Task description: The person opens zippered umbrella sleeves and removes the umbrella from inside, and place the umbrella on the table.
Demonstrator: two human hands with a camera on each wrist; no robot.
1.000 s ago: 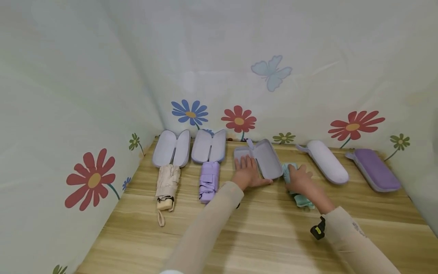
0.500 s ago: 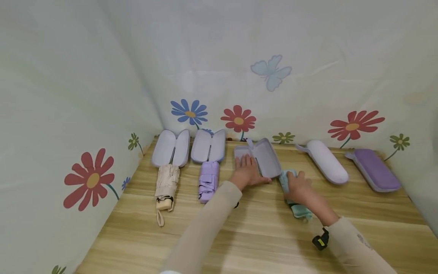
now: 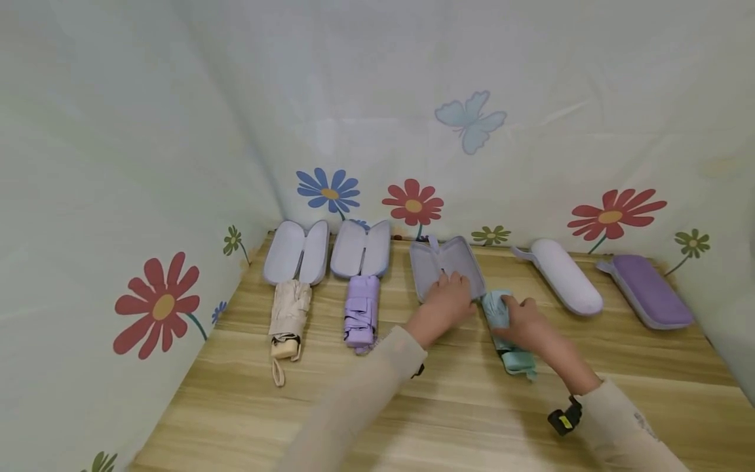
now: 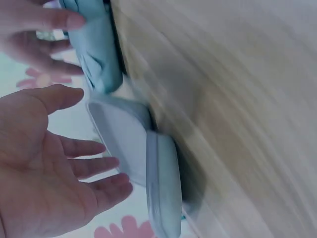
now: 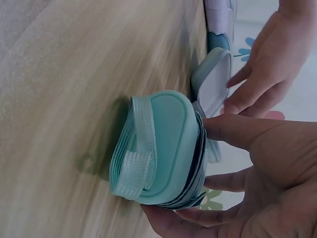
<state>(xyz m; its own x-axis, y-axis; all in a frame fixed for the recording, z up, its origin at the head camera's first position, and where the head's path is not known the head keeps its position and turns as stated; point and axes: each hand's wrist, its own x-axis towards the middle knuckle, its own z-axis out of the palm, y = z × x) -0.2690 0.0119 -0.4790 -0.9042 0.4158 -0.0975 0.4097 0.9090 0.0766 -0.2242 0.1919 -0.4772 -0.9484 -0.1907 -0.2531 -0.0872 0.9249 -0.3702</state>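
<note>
My left hand (image 3: 442, 308) reaches over the front of an open pale grey zip case (image 3: 466, 262), overlapping it in the head view. In the left wrist view its fingers extend loosely beside the case's lining (image 4: 119, 134) and grip nothing. My right hand (image 3: 527, 324) holds a folded teal umbrella (image 3: 498, 311) lying at the case's front right corner. In the right wrist view thumb and fingers lie around the umbrella's sides, and its mint handle end (image 5: 171, 144) with a ribbed wrist loop (image 5: 136, 173) faces the camera.
Two open cases (image 3: 286, 252) (image 3: 350, 249) stand at the back left. A beige folded umbrella (image 3: 290, 311) and a lilac one (image 3: 361, 308) lie before them. At the right are a closed white case (image 3: 566, 278) and a closed purple case (image 3: 651, 292). A patterned curtain backs the wooden table (image 3: 460, 406).
My left hand has moved right, off the left half of the open case to its front middle. That half now stands more raised. The teal umbrella has turned slightly, its top end staying near the case.
</note>
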